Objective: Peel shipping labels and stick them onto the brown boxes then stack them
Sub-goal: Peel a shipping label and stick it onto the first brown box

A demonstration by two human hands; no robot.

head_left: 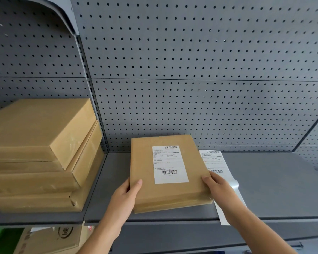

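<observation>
Hands grip labelled box, barcodes

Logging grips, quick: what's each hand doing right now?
Left hand: closed on the labelled box, left edge.
Right hand: closed on its right edge.

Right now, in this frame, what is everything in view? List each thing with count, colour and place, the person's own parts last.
Labelled box: one, brown, centre of the shelf, held at both sides.
Shipping label: one, white, stuck on top of the labelled box.
Label sheet: one showing, white, flat on the shelf, partly under the box's right side.
Stacked boxes: several, brown, piled at left; exact count unclear.
Shelf: one, grey, below the pegboard.
Pegboard: grey, back wall.
Printed carton: one, brown, below the shelf at bottom left.
Left hand: gripping the box's left edge.
Right hand: gripping its right edge.
</observation>
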